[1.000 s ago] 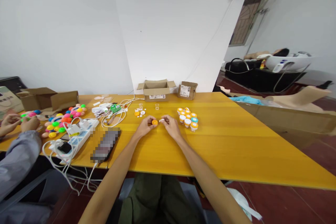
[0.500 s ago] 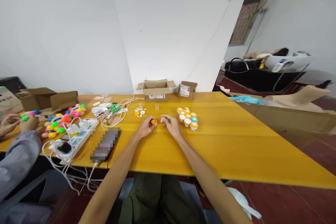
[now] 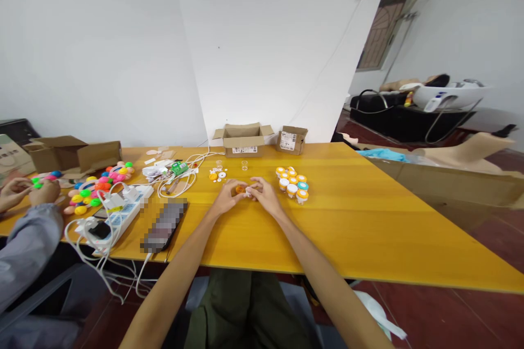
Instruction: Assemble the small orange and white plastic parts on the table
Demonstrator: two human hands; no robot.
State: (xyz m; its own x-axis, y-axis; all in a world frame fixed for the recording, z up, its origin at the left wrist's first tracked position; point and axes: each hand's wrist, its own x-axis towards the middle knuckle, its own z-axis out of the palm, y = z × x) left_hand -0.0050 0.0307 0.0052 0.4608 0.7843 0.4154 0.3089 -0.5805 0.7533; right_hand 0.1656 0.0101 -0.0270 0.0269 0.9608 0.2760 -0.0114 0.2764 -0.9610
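Observation:
My left hand (image 3: 226,196) is closed on a small round orange plastic cap (image 3: 239,189) above the table's middle. Right beside it, my right hand (image 3: 263,194) pinches a small white piece (image 3: 248,191), its exact kind too small to make out. The white piece is held against or very near the cap's right side; fingers hide whether they touch. Beyond my left hand lie loose white and orange parts (image 3: 217,175) and a clear cup (image 3: 244,164). To the right of my right hand stands a group of small clear jars with orange, white and teal lids (image 3: 292,190).
An open cardboard box (image 3: 242,146) and a smaller box (image 3: 292,140) stand by the wall. On the left are a phone (image 3: 164,225), a power strip (image 3: 123,218), tangled white cables (image 3: 184,182) and colourful balls (image 3: 96,191). A co-worker's hands (image 3: 45,192) handle similar balls.
My right hand has moved left, bringing the white piece up to the orange cap. My left hand has tilted the cap slightly, and my fingers now cover more of it.

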